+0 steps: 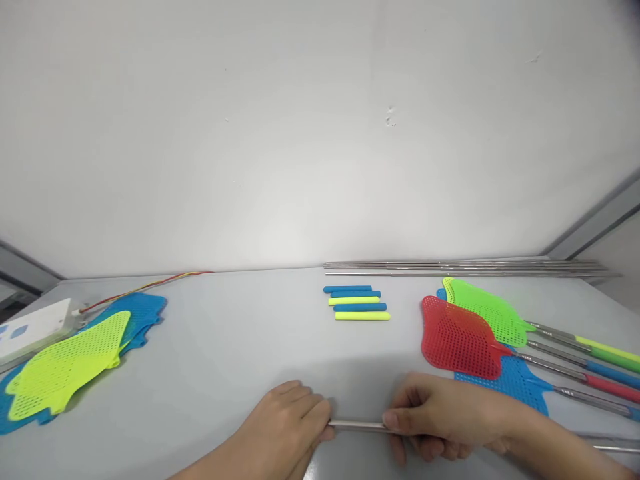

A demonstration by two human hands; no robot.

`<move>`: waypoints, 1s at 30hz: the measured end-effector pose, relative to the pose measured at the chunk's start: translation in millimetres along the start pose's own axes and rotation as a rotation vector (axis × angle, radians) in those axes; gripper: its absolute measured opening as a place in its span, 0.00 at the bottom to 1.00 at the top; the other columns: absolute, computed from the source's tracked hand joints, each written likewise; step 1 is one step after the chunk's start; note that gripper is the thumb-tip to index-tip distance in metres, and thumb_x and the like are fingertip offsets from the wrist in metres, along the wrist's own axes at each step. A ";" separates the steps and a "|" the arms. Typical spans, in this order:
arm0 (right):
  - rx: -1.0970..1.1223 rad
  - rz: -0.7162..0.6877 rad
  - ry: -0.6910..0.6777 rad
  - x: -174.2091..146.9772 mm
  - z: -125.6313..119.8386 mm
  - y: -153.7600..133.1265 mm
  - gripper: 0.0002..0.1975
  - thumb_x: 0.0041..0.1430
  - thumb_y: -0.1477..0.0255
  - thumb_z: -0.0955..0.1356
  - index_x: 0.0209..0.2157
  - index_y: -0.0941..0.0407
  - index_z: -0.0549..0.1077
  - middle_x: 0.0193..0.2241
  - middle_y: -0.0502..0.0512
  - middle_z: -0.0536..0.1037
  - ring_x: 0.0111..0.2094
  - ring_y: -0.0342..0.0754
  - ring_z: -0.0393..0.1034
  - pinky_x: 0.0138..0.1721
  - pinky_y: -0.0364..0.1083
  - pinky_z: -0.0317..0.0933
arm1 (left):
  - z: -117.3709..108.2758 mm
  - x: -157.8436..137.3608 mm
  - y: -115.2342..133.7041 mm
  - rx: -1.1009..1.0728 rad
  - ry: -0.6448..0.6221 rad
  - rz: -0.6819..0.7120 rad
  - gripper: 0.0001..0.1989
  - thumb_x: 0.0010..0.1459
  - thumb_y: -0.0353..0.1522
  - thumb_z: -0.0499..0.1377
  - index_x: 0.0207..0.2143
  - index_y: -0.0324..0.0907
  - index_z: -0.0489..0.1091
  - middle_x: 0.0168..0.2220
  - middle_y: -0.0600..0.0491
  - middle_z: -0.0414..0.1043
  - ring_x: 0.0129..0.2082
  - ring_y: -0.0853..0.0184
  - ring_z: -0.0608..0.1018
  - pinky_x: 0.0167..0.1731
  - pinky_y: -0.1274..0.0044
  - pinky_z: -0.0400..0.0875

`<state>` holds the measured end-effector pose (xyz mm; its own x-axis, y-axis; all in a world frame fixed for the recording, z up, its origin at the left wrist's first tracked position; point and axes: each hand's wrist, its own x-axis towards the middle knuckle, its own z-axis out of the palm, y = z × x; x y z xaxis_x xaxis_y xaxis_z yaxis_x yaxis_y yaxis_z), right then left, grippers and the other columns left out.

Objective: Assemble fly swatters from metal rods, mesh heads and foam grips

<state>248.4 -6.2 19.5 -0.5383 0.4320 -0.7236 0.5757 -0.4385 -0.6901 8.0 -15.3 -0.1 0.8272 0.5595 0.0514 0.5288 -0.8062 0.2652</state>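
Workshop-type spot, likely an assembly bench: I'm at a plain grey tabletop [225, 340] against a scuffed white wall [300, 133], with metal rods [500, 269], coloured tubes [357, 307] and loose swatter heads [75, 363] grouped by kind.

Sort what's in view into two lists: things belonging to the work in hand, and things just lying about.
Likely part of the work:
metal rod, held by the left hand and right hand
thin rods by the wall
short blue and yellow pieces
loose mesh heads, left
swatters, right

Apparently just lying about:
white box
coloured wires
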 end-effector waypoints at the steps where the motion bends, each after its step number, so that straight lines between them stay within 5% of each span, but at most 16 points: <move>1: 0.002 0.002 0.001 -0.1 0.0 0.5 0.21 0.51 0.56 0.61 0.29 0.59 0.74 0.15 0.46 0.60 0.12 0.32 0.48 0.10 0.34 0.42 | 0.3 -0.2 -0.3 -0.001 0.001 0.001 0.10 0.58 0.26 0.43 0.25 0.41 0.56 0.22 0.54 0.64 0.20 0.68 0.63 0.22 0.77 0.55; 17: 0.006 0.011 -0.004 -0.6 -0.2 1.1 0.22 0.51 0.55 0.61 0.29 0.60 0.74 0.15 0.46 0.60 0.12 0.32 0.49 0.11 0.33 0.43 | 1.2 -1.1 -0.5 -0.009 -0.042 -0.030 0.10 0.58 0.27 0.42 0.26 0.41 0.57 0.24 0.54 0.64 0.22 0.68 0.63 0.24 0.76 0.57; 30: 0.005 0.002 -0.006 0.5 -0.5 0.6 0.22 0.51 0.56 0.61 0.30 0.60 0.74 0.15 0.46 0.60 0.12 0.32 0.48 0.11 0.34 0.43 | -2.0 1.4 0.9 -0.008 0.048 -0.002 0.11 0.58 0.27 0.42 0.24 0.41 0.57 0.21 0.54 0.63 0.20 0.69 0.64 0.22 0.77 0.57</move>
<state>248.8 -5.8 18.8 -0.5412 0.4264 -0.7248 0.5738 -0.4428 -0.6889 9.3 -14.8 2.2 0.8161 0.5698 0.0971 0.5286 -0.8037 0.2732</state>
